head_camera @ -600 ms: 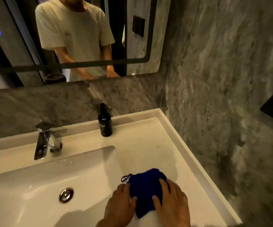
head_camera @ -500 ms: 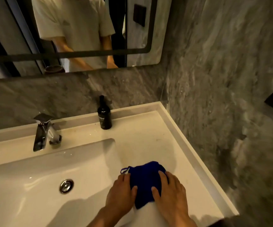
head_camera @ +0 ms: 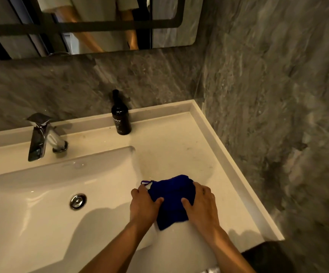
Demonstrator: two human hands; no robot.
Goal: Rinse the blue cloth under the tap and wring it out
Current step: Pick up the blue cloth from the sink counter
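A bunched blue cloth (head_camera: 172, 198) lies on the white counter just right of the basin, a small hanging loop at its upper left corner. My left hand (head_camera: 143, 205) grips its left side and my right hand (head_camera: 201, 203) grips its right side, thumbs pressed into the fabric. The chrome tap (head_camera: 41, 137) stands at the far left behind the basin (head_camera: 31, 213); no water runs from it.
A dark bottle (head_camera: 120, 118) stands at the back of the counter by the wall. A chrome drain plug (head_camera: 78, 200) sits in the basin floor. A grey stone wall closes the right side, and a mirror hangs above.
The view has tilted down, showing more of my forearms. Both hands have closed tighter on the cloth, which looks more gathered between them.
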